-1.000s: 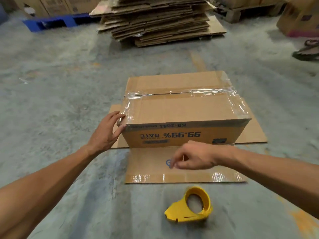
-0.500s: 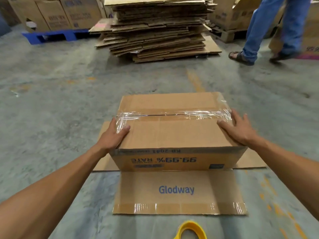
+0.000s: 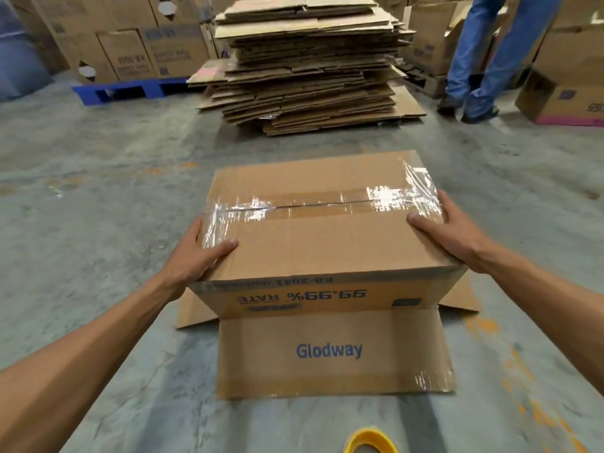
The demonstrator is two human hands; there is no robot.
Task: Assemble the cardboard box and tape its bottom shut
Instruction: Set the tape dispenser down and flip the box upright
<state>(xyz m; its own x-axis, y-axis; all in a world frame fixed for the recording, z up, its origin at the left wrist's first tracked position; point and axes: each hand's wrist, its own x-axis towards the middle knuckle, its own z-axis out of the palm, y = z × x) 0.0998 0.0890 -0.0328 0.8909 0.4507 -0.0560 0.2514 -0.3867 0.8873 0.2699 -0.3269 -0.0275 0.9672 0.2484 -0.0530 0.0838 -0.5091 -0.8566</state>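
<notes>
The brown cardboard box [image 3: 327, 246] stands upside down on the concrete floor, its printing inverted. Clear tape [image 3: 313, 204] runs along the seam of its upward face and down both ends. My left hand [image 3: 202, 256] grips the box's left end, thumb on top. My right hand [image 3: 447, 227] grips its right end, thumb on top and fingers down the side. The near flap marked "Glodway" [image 3: 330, 351] lies flat on the floor in front. The yellow tape dispenser [image 3: 369, 441] shows partly at the bottom edge.
A tall stack of flattened cartons [image 3: 307, 67] stands behind the box. Boxes on a blue pallet [image 3: 127, 88] sit at the back left. A person in jeans [image 3: 483, 57] walks at the back right beside more boxes [image 3: 565, 89].
My right hand left the near flap and took hold of the box's right end. My left hand wrapped further around the left end. The view rose and moved closer; a person walked in.
</notes>
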